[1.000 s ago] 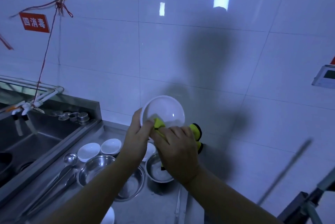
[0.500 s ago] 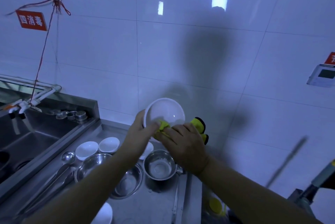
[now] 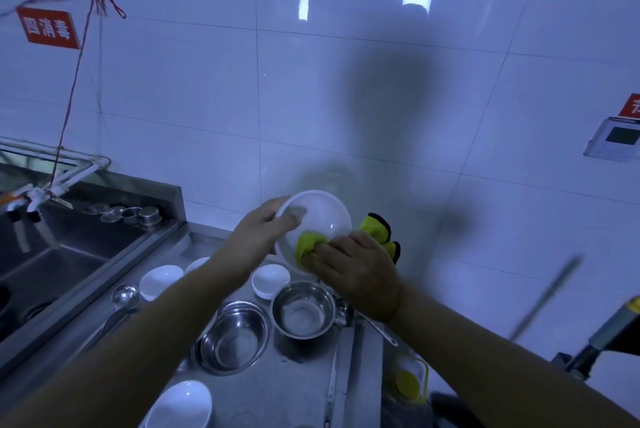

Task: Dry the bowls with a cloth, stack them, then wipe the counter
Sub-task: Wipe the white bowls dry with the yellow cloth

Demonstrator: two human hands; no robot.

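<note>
Gripping the round white bowl [image 3: 320,220] by its rim, opening tilted toward the camera, left hand [image 3: 258,237]; right hand [image 3: 356,270] fingers bunch the yellow cloth [image 3: 308,247] inside

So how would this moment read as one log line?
step: drying | left hand: holds white bowl | right hand: presses yellow cloth inside | stacked: none yet

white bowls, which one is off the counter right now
The large white bowl, held tilted by the left hand while the right hand presses the yellow cloth inside. The other white bowls sit on the counter.
</note>
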